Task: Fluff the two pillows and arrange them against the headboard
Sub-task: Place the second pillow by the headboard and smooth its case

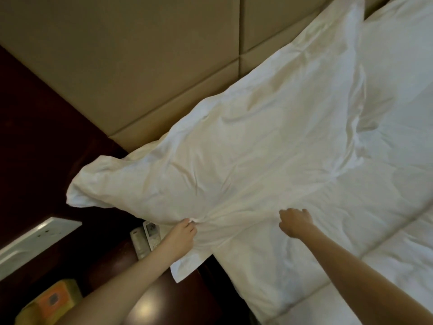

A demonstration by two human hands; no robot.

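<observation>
A large white pillow [246,146] lies flat and creased on the bed, its far long edge against the tan padded headboard [121,57]. My left hand [181,238] is shut on the pillow's near edge, pinching bunched fabric close to the corner that hangs off the bed. My right hand [295,221] rests on the same near edge further right, fingers curled into the cloth. A second white pillow [403,73] lies at the upper right, partly tucked behind the first one.
The white duvet [339,266] covers the bed at the lower right. A dark wooden nightstand [168,299] stands on the left with two remote controls [146,235], a white switch panel [35,242] and a yellow-orange box [51,301].
</observation>
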